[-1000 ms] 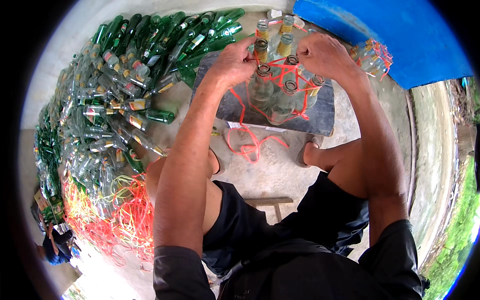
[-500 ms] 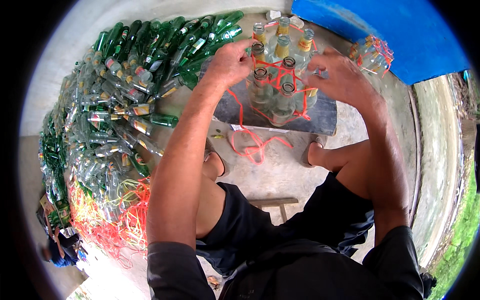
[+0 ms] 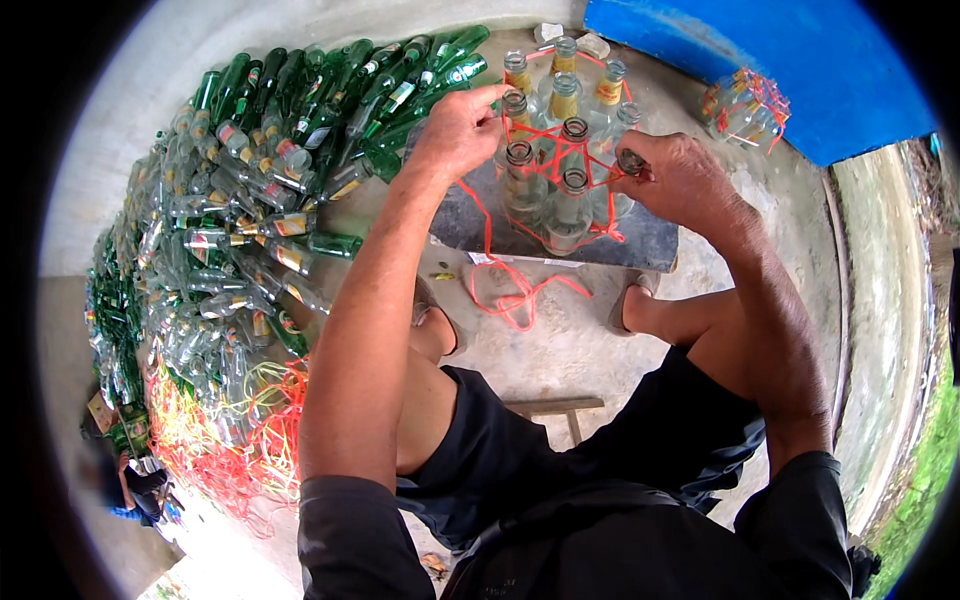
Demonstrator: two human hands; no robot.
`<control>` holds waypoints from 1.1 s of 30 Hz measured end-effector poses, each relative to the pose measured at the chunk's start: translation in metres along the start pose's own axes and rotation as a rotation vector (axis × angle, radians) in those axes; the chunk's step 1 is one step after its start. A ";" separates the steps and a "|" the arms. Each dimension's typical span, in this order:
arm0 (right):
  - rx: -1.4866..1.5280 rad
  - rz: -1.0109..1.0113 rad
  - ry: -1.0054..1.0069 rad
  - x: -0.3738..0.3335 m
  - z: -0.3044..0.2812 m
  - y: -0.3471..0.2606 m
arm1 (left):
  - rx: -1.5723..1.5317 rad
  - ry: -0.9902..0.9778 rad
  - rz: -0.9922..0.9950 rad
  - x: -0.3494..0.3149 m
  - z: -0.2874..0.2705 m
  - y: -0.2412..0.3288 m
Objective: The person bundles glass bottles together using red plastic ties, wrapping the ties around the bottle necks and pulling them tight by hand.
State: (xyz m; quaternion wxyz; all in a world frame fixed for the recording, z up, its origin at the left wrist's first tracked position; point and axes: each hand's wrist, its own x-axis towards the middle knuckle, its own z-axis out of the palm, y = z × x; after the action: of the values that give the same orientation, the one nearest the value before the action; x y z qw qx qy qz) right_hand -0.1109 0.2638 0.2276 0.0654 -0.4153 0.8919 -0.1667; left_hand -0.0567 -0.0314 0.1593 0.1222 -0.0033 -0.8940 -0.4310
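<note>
A group of clear glass bottles [image 3: 568,213] stands upright on a dark low board, several with yellow neck labels. Red plastic string [image 3: 560,135] loops around and criss-crosses between their necks. My left hand [image 3: 460,132] is at the group's left side, fingers closed on the red string beside a bottle neck; the fingertips are partly hidden. On the right side, the fingers of my right hand [image 3: 685,178] close around the neck of a clear bottle [image 3: 630,162], whose dark mouth shows between them. A loose string tail [image 3: 515,300] hangs off the board's near edge to the floor.
The dark board [image 3: 655,240] stands between my feet. A large heap of green and clear bottles [image 3: 270,190] lies on the left, with tangled red and yellow string [image 3: 225,430] below it. A tied bottle bundle [image 3: 748,108] sits by a blue panel [image 3: 770,60]. Another person [image 3: 140,490] is at far left.
My right hand, blurred before beside the right-hand bottles, has moved slightly down and now grips a bottle neck. My left hand stays at the left bottle necks.
</note>
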 end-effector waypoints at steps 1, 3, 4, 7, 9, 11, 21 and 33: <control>-0.013 -0.012 0.006 0.000 0.000 0.001 | 0.012 0.005 0.007 0.000 0.000 0.002; -0.039 -0.036 0.017 0.000 0.000 0.003 | 0.021 0.010 0.004 -0.002 -0.001 0.005; -0.054 -0.045 0.038 0.000 -0.002 0.004 | 0.017 0.009 -0.004 -0.003 -0.002 0.007; -0.087 -0.079 0.087 0.004 -0.006 0.010 | 0.032 0.003 -0.012 -0.007 -0.004 0.013; -0.097 -0.111 0.105 0.007 -0.007 0.017 | 0.050 -0.008 -0.013 -0.014 -0.007 0.016; -0.131 -0.102 0.089 0.013 -0.010 0.023 | 0.065 -0.030 -0.006 -0.022 -0.009 0.019; -0.178 -0.105 0.233 0.033 -0.012 0.048 | 0.084 -0.014 0.004 -0.054 0.007 0.052; 0.201 -0.023 -0.038 -0.016 -0.009 0.009 | 0.076 -0.115 -0.034 -0.049 0.004 0.046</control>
State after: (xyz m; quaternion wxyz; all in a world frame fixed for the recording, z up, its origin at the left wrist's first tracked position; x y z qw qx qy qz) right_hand -0.1090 0.2834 0.2323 0.1217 -0.4198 0.8645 -0.2480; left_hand -0.0045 0.0057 0.1816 0.0636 -0.0083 -0.9151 -0.3980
